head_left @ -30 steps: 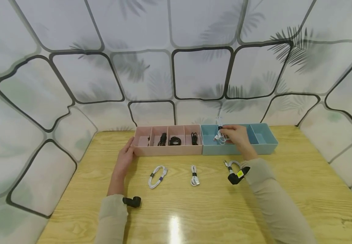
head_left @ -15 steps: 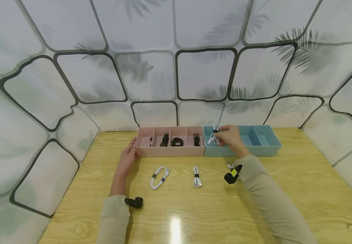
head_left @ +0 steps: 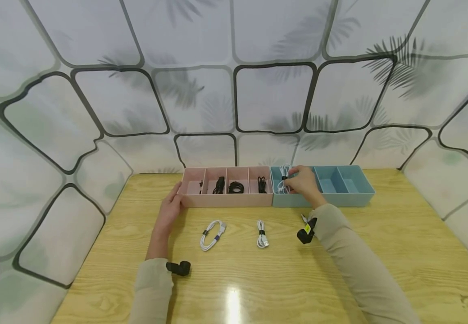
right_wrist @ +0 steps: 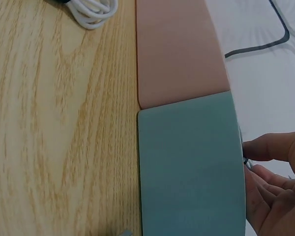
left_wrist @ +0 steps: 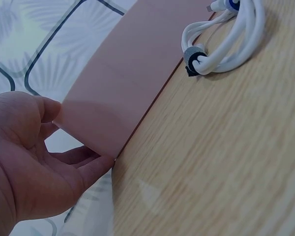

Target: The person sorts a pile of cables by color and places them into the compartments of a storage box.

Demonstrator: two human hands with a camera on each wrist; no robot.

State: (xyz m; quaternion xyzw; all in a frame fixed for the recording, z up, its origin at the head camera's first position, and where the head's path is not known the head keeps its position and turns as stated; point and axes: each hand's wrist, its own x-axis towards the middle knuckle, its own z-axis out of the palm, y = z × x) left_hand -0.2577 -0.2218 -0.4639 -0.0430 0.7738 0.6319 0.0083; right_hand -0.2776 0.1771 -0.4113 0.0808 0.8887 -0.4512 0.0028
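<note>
In the head view, my right hand point(head_left: 302, 181) pinches a bundled white cable point(head_left: 284, 170) by its black tie, inside the leftmost compartment of the blue box point(head_left: 319, 200). The right wrist view shows thumb and fingers behind the blue wall, most of the cable hidden. My left hand point(head_left: 170, 210) rests against the left end of the pink box point(head_left: 225, 201), thumb near the top corner and fingers along the end. Black bundled cables lie in the pink box, including a coiled one point(head_left: 235, 187). A looped white cable point(head_left: 212, 235) lies on the table before it.
A second white cable point(head_left: 261, 235) lies on the wooden table point(head_left: 217, 288) in front of the boxes. Another cable point(head_left: 304, 218) is mostly hidden under the right wrist camera point(head_left: 306, 231). The boxes stand end to end before a patterned backdrop point(head_left: 274, 99).
My right hand has moved left and lowered the white cable into the blue box's leftmost compartment. My left hand stays at the pink box's end. The whole view has shifted slightly.
</note>
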